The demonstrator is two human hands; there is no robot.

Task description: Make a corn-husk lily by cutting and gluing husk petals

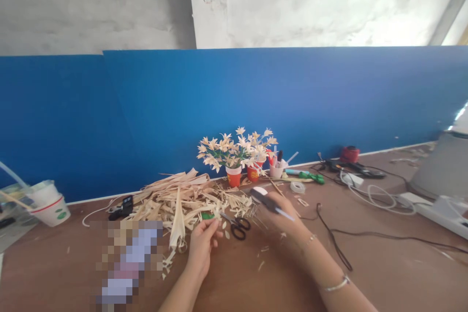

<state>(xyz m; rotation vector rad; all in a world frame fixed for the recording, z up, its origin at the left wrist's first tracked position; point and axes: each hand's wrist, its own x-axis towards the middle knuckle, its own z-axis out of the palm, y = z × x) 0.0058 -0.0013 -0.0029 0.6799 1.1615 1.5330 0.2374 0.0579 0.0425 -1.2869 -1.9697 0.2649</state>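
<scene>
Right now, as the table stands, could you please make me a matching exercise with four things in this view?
1. Right hand
2. Scissors
3. Tape roll
4. Pale dried strips

A. White, ring-shaped
B. Heaped beyond the left hand
C. Holding a dark tool
D. Black-handled, between the hands

Pairs: 1-C, 2-D, 3-A, 4-B

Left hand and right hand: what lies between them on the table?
The head view shows black-handled scissors and small pale pieces between the left hand and right hand.
</scene>
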